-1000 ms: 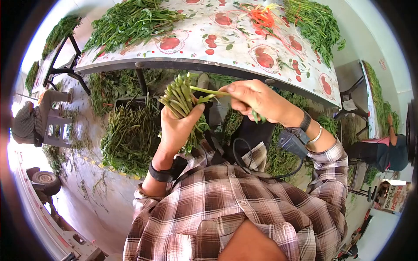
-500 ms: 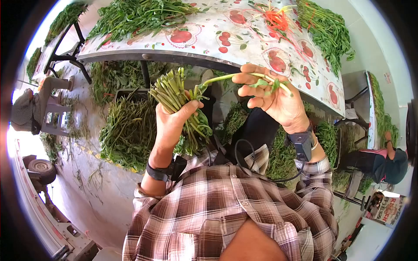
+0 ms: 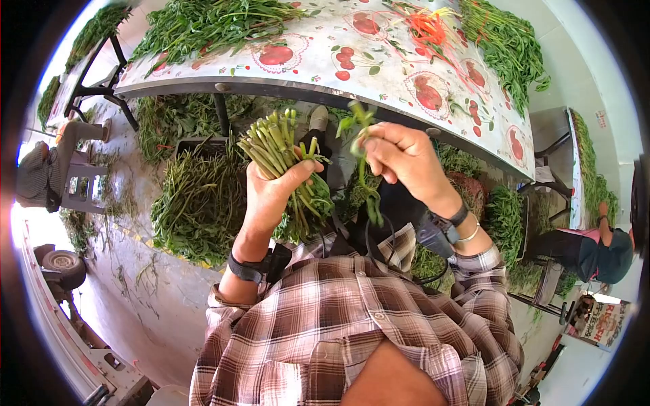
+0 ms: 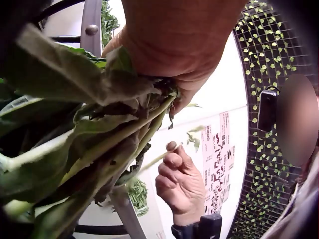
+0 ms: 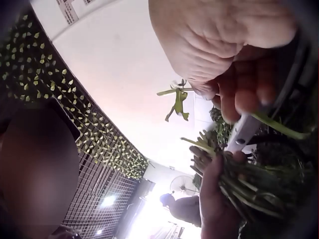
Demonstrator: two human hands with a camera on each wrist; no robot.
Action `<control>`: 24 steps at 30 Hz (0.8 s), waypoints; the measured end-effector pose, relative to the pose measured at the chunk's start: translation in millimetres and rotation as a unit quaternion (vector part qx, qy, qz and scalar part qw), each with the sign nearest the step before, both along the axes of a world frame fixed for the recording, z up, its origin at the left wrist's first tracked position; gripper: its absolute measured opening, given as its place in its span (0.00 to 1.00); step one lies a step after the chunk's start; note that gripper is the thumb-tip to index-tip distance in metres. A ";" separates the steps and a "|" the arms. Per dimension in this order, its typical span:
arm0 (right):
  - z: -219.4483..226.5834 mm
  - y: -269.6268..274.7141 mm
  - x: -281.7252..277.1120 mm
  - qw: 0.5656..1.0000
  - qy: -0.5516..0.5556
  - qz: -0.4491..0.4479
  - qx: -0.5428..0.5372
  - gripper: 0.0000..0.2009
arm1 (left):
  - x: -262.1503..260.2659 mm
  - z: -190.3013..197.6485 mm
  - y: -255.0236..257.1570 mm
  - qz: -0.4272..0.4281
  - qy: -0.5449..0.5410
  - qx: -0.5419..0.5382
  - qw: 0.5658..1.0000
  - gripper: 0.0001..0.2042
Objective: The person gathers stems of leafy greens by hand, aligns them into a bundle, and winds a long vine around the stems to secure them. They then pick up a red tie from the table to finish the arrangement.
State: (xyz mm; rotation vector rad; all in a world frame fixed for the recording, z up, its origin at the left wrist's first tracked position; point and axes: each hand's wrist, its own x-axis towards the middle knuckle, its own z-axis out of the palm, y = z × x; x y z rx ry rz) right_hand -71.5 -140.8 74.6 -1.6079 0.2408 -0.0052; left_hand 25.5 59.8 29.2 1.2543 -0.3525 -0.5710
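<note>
The left hand [image 3: 268,196] grips a thick bundle of green stems [image 3: 274,143], cut ends up, leaves hanging below the fist. Just to its right, the right hand [image 3: 409,162] pinches a single leafy stem [image 3: 365,183] between thumb and fingers, apart from the bundle. In the left wrist view the bundle's leaves [image 4: 65,149] fill the left side, and the right hand [image 4: 182,184] holds the thin stem beyond them. The right wrist view shows the right hand [image 5: 224,50] over the bundle [image 5: 249,184], with a small leafy tip [image 5: 178,102] sticking out from its fingers.
A patterned table [image 3: 318,51] stands ahead, bearing leafy piles [image 3: 210,30] and orange strips [image 3: 430,30]. A crate of greens [image 3: 196,203] sits on the floor at left. Other people are at the far left [image 3: 37,176] and far right [image 3: 602,250].
The right hand has closed from an opened-out pose into a pinch and moved slightly down and left; its stem now hangs downward. The left hand still grips the bundle, nearly unmoved.
</note>
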 end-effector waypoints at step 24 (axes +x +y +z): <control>-23.4 38.0 9.6 0.994 -0.088 0.040 -0.042 0.07 | -4.6 -8.0 -8.1 0.003 0.011 0.005 1.000 0.06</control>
